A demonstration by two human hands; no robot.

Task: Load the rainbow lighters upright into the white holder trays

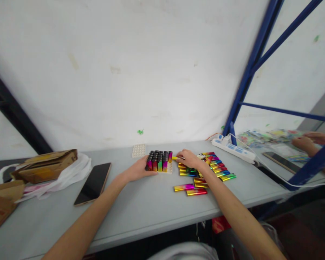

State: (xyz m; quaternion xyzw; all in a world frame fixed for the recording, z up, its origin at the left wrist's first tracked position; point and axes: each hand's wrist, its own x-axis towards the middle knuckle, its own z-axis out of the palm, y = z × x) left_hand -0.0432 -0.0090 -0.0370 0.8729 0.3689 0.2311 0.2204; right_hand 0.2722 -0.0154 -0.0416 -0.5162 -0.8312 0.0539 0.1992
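Several shiny cigarette lighters [157,163] with black tops stand upright in rows in a white holed tray [168,169]. My left hand [139,169] wraps round the left side of this block, its thumb along the front. To the right, my right hand [188,159] pinches a yellow lighter [175,157], which lies level close to the tray's right side. The fingertips are partly hidden. Under and beside that hand lies a loose pile of metallic, many-coloured lighters [219,168]. A purple-and-yellow lighter [184,187] and a red-and-yellow one [196,193] lie nearer the front.
Another white holed tray [139,151] lies near the wall. Leftward are a phone [93,184], a white plastic bag [70,173] and cardboard boxes [47,166]. A power strip [234,148] and blue metal frame [239,90] stand right; beyond are another person's hands [308,142].
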